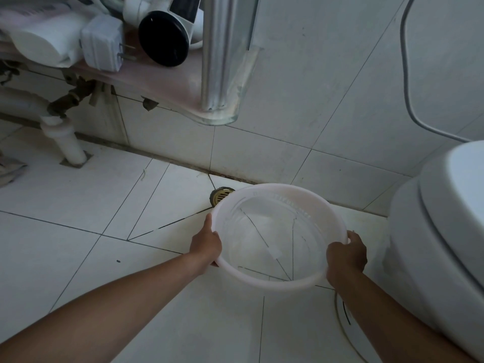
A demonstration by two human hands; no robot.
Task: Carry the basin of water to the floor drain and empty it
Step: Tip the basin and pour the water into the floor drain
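Observation:
A translucent white plastic basin (262, 191) hangs low over the white tiled floor, with clear water in it; the tile joints show through its bottom. My left hand (205, 243) grips its left rim, thumb on top. My right hand (345, 254) grips the right rim. A round brass floor drain (219, 196) sits by the wall's foot, just past the basin's far left edge, which covers part of it.
A white toilet (434, 231) stands close on the right. A glass shelf (167, 82) with a hair dryer (165, 35), a plug adapter and white items juts out at upper left. A white drain pipe (65, 137) meets the floor at left. A grey cable hangs on the wall.

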